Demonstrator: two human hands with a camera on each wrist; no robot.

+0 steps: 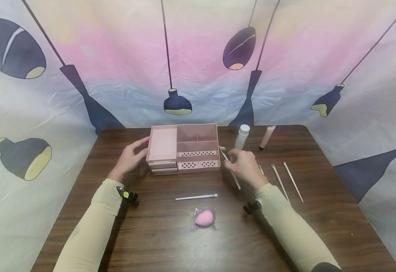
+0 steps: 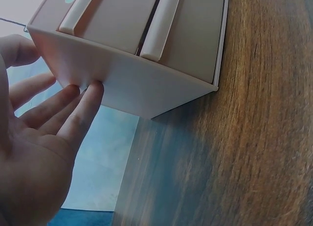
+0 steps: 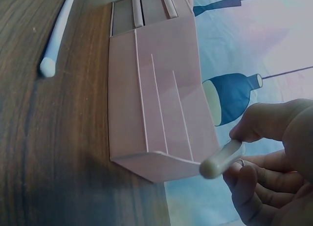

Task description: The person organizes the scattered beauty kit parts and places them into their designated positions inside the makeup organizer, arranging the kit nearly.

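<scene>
with the left hand, touches the left side wall of a pink organizer, fingers straight against it, grip apart. with the right hand, pinches a brush between thumb and fingers, grip clamped on its handle, just beside the organizer's right side; in the head view, slants the brush with its lower end towards the near edge of the worktop.

near the far edge of the worktop, a little left of its middle, the organizer, upright: drawers at front left, open compartments to the right, dotted panels in the front ones. farther right along the far edge, a white-capped bottle, upright; then, towards the far right corner, a pink tube with a dark cap. nearer the right edge, two slim brushes, lying apart. between organizer and near edge, a loose brush, roughly parallel to that edge; closer to it, a pink sponge in a clear packet. past the far edge, a backdrop printed with dark hanging lamps.
</scene>
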